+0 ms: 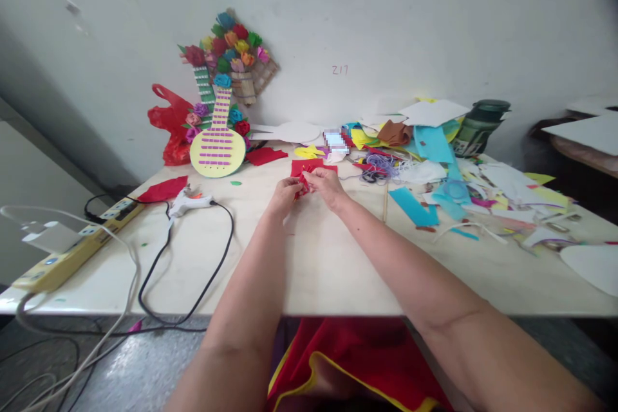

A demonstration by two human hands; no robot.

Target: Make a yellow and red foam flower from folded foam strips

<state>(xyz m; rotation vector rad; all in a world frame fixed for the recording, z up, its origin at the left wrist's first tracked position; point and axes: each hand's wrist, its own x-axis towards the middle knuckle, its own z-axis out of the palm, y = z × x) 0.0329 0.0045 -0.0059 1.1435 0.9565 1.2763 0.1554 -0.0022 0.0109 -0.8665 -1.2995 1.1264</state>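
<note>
Both my hands meet over the middle of the white table (pixel 309 264). My left hand (pixel 284 195) and my right hand (pixel 326 185) pinch a small red felt piece (pixel 303 184) between their fingertips. A larger sheet of red felt (pixel 309 166) lies flat just behind them. A white glue gun (pixel 189 201) with a black cord rests on the table to the left of my left hand.
A yellow paper guitar with felt flowers (pixel 217 135) leans on the wall at back left, beside a red plastic bag (pixel 168 122). A power strip (pixel 72 248) lies at the left edge. Coloured paper scraps (pixel 434 161), yarn and a green jar (pixel 480 125) crowd the right side.
</note>
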